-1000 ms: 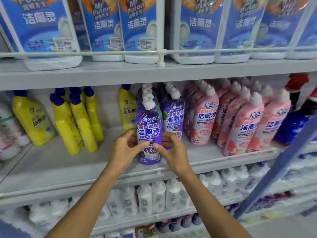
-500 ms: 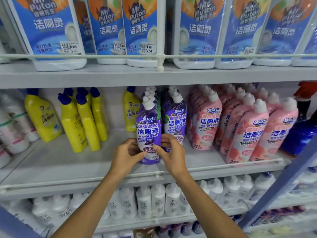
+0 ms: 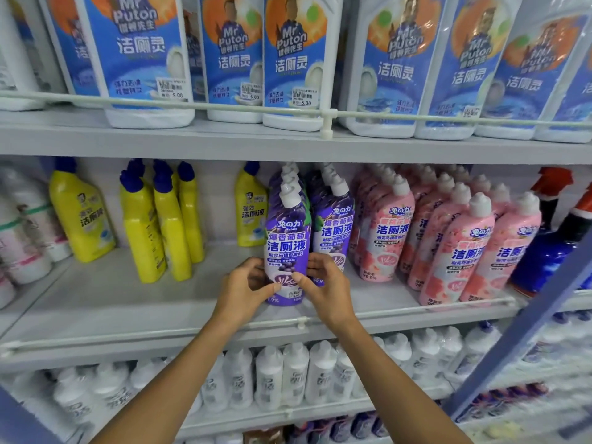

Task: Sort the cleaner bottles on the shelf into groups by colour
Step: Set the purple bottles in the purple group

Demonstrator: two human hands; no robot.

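Since the shelf (image 3: 128, 302) is being ordered by colour, pink bottles (image 3: 384, 232) stand massed right of the hands, yellow bottles (image 3: 141, 232) left of them. Between both hands the front purple bottle (image 3: 286, 245) stands upright, heading the purple row. Fingers and thumb of the left hand (image 3: 243, 286) and the right hand (image 3: 323, 283) curl round its lower body, probably to square it in line.

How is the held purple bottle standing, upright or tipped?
Upright: the purple cleaner bottle stands cap-up, its base on the shelf.
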